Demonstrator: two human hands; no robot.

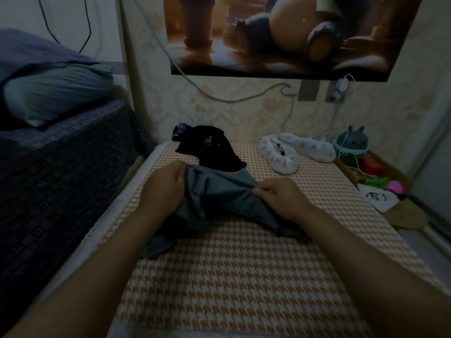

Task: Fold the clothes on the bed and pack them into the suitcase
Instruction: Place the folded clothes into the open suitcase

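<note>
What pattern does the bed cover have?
The cover is orange-and-white houndstooth; head view.

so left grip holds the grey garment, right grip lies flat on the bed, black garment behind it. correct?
Not quite. The right grip is not flat on the bed: it pinches the grey garment too, as the head view shows. The left grip holds it, and the black garment lies behind it.
</note>
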